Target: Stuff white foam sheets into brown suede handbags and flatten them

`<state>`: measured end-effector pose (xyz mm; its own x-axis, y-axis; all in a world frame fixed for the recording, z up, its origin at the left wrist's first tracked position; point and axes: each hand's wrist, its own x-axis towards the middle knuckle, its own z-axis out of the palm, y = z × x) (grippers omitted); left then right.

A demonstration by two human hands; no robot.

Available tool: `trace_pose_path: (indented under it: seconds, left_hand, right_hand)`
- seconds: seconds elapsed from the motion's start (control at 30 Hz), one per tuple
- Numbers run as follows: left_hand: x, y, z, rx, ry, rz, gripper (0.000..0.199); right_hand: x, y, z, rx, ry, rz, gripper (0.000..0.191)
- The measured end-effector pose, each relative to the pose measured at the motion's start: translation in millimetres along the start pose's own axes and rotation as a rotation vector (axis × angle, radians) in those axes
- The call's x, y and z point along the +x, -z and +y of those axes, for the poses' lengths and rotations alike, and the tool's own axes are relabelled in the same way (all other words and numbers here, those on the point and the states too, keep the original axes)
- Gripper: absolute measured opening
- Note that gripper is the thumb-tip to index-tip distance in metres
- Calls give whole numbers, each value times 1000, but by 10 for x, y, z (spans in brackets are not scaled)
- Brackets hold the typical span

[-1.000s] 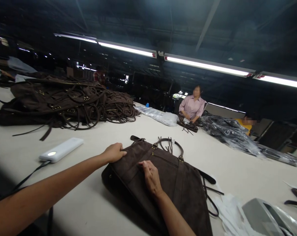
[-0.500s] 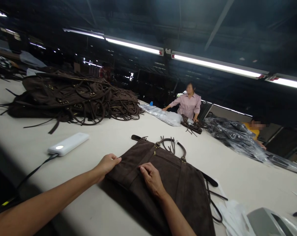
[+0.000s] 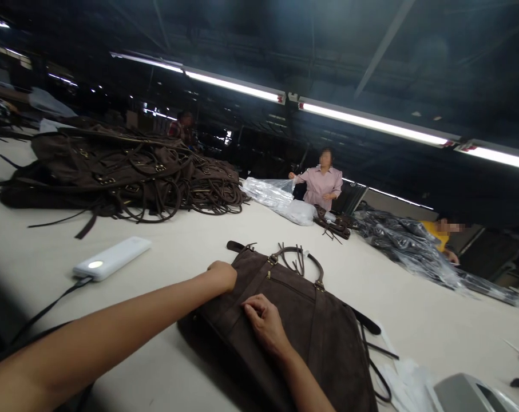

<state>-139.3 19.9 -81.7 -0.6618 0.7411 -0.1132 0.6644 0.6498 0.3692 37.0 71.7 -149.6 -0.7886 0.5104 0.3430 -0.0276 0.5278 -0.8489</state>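
A dark brown handbag (image 3: 293, 320) lies on the pale table in front of me, its handle (image 3: 315, 260) pointing away. Across its front run two vertical straps and a zip (image 3: 291, 284). My left hand (image 3: 222, 277) is at the bag's upper left side, turned so that its fingers are hidden. On the bag's front, near the left strap, rests my right hand (image 3: 265, 323), fingers curled and thumb against the forefinger. Whatever may be in that pinch is too small to make out.
A big pile of brown bags (image 3: 126, 174) lies at the back left, a white power bank (image 3: 113, 257) with a cable nearer. At the right sit a grey device (image 3: 467, 392) and white paper (image 3: 409, 383). Across the table, a person in pink (image 3: 319, 184) handles clear plastic (image 3: 270, 191).
My left hand has moved right and further over the bag's side, its fingers now out of sight. My right hand stays nearly in place. The person opposite has lifted the plastic.
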Motion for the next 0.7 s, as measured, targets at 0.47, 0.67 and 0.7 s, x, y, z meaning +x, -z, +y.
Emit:
trace_pose_path:
  seconds: [0.47, 0.67, 0.7]
  left_hand:
    - [100, -276, -184, -426, 64, 354, 30]
    - [228, -366, -148, -538, 3, 276, 31]
    - [227, -377, -155, -538, 9, 274, 30]
  right_hand:
    - [-15, 5, -28, -52, 8, 7, 20]
    - [-8, 8, -1, -48, 5, -7, 20]
    - [-8, 10, 1, -47, 3, -9, 20]
